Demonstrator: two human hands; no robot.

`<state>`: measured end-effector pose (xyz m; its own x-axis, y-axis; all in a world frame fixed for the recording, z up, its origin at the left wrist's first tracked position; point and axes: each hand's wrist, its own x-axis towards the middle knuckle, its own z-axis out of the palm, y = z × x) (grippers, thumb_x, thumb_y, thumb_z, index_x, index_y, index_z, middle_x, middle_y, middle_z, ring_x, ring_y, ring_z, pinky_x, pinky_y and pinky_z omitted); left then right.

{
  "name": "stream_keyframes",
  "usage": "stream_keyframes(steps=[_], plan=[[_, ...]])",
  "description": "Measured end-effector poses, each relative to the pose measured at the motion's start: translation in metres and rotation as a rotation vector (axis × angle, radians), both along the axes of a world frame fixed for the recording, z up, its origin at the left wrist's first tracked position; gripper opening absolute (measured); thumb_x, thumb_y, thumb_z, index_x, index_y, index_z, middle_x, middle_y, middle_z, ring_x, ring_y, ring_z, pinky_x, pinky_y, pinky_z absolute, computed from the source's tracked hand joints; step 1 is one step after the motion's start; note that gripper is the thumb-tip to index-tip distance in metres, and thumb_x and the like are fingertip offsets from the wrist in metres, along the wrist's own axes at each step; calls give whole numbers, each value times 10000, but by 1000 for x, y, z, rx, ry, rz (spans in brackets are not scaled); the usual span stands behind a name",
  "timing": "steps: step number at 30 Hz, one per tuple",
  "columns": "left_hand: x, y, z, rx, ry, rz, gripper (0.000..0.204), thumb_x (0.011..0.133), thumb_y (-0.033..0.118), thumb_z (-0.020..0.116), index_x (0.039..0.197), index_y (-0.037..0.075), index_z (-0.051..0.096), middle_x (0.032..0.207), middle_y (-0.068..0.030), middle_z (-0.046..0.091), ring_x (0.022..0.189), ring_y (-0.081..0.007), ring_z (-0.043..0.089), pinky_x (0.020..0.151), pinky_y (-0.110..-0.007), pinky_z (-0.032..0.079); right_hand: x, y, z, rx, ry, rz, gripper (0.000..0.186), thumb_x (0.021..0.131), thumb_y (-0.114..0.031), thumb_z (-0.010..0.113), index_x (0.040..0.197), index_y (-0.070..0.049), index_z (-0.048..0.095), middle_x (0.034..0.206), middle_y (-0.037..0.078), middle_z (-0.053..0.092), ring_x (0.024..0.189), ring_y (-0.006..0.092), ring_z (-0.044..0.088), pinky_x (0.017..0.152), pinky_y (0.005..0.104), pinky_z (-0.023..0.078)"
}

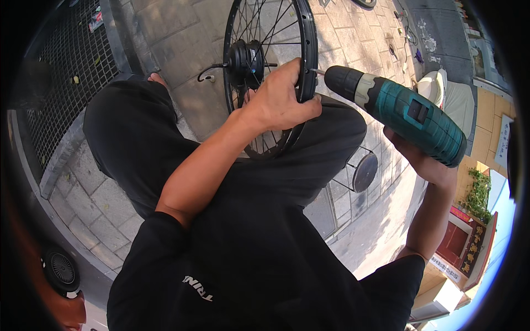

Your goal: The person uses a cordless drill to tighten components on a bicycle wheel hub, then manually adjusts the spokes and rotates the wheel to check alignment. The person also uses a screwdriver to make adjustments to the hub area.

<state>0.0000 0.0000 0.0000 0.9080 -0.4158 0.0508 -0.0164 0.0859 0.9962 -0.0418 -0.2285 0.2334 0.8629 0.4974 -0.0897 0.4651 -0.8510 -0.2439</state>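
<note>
A black spoked wheel rim [310,38] without a tyre stands upright between my knees. Its thick black hub [243,65] looks like a hub motor, with a short cable coming from the axle. My left hand [280,98] is closed around the near right part of the rim. In my right hand [417,155] is a green and black cordless drill [417,116], held by a handle mostly hidden beneath its body. The drill points left, and its thin bit [317,71] reaches the outer face of the rim, just beside my left fingers. Whether the bit touches a spoke nipple, I cannot tell.
A metal grating [77,66] lies along the left, edged by a stone kerb. Paving slabs [348,33] cover the ground. A small round black stool or stand [365,172] is right of my knee. White bags [433,88] rest farther right. An orange vehicle's wheel [61,268] shows at lower left.
</note>
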Motion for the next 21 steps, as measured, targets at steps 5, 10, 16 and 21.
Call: stream_keyframes(steps=[5,10,16,21], plan=[[-2,-20,-9,-111,-28,32,420,834,132,785,1208,5,642,941,-17,676,843,-83,603,786,-277,527,1,-1,1,-54,65,-114,272,854,-155,898,1100,-91,801,962,73,803,838,214,770,774,347,604],[0,-18,-1,-55,-25,24,405,834,111,773,1210,24,651,913,0,674,822,-83,602,771,-278,530,-6,0,-9,-19,158,-375,261,891,-201,878,1113,-91,795,958,60,801,836,176,753,781,345,602],[-1,-16,-1,-80,-36,32,417,833,124,777,1215,20,647,896,3,668,801,-89,599,761,-280,530,-10,9,-11,159,271,-573,283,886,-193,883,1122,-74,783,938,42,775,800,164,707,770,344,590],[-1,-19,-4,-80,-54,27,429,835,132,780,1224,12,641,913,-7,673,813,-94,603,769,-284,534,-5,13,-9,412,505,-831,249,884,-182,878,1076,-59,779,889,15,745,753,126,680,705,302,562]])
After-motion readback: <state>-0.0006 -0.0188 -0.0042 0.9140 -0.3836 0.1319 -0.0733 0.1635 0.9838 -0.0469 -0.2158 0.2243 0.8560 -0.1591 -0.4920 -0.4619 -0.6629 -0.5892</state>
